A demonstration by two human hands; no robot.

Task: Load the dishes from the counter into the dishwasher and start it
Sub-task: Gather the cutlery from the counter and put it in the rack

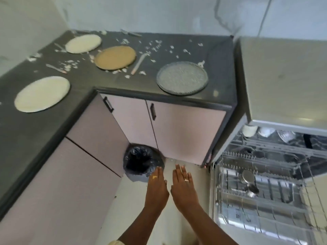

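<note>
Both hands are flat, open and empty, left hand beside right hand. The grey plate sits up ahead on the counter, slightly closer to the right one, I'd say.

1 head view, high, looking steeply down: counter corner left, open dishwasher right.

- Ahead of our left hand the black-lined bin fills the cabinet corner, touching our fingertips' line.
- Ahead of our right hand we see bare floor up to the cabinet doors.
- To our right the pulled-out dishwasher rack blocks the way at low level; its tines stand upright.
- Above and beyond us, plates and scraps crowd the counter; gaps lie between them.
</note>
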